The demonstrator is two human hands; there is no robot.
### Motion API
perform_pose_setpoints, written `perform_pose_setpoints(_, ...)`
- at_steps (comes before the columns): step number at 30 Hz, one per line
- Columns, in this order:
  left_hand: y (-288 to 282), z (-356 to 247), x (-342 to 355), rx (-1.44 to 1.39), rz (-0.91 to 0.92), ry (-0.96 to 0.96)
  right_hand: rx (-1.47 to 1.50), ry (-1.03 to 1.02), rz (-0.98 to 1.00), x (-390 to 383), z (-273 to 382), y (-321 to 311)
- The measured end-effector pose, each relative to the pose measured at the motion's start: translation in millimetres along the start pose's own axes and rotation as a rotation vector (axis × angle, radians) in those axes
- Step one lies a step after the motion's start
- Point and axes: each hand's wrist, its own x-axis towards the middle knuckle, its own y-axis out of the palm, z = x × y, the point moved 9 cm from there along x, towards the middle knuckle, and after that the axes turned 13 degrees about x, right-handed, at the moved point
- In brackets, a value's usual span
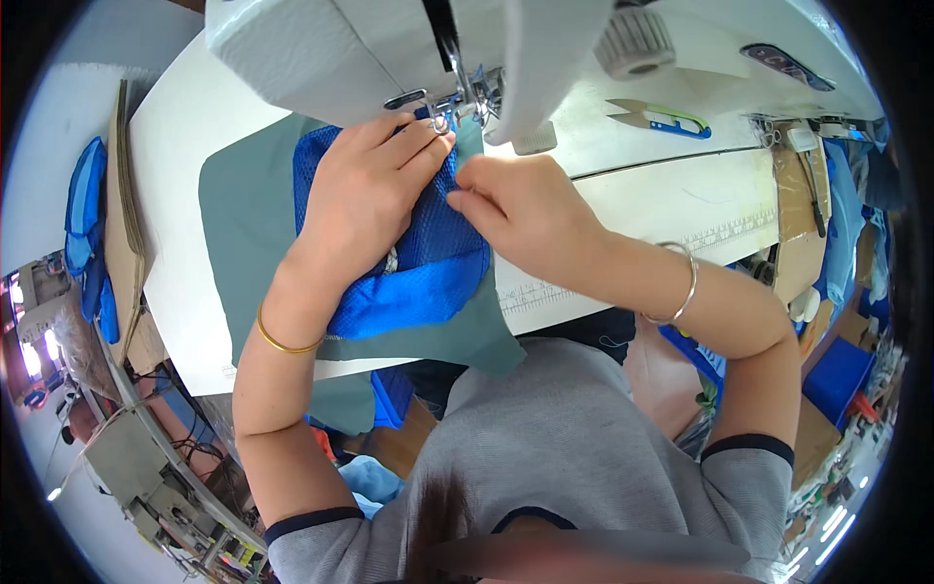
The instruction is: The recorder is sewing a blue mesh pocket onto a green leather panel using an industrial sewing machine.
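Sewing seems under way; how much is stitched or left, I cannot tell. The left hand (368, 190) presses, fingers nearly straight, on the blue mesh piece (435, 234) over grey-green fabric (243, 219); the right hand (540, 209) is curled almost closed beside it — its hold is unclear. Ahead, the sewing machine (292, 54) limits space; rightward, the counter (647, 200) gives room toward the snips (669, 126).

Over my remote feed, I saw a white counter (173, 175), brown cardboard (122, 229) beside its left edge, a blue bin (839, 382) at right, and bright strip lights (835, 527) glowing lower right.
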Motion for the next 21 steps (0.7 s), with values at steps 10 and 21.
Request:
perform_pose_setpoints(10, 4.2, -5.1, 3.8, -0.026, -0.04, -0.169, -0.705, -0.58, -0.131, -40.1, 21.3, -7.4)
perform_pose_setpoints(21, 2.9, -2.4, 1.3, -0.006, -0.047, -0.236, -0.7, -0.607, -0.053, -36.4, 18.8, -9.1)
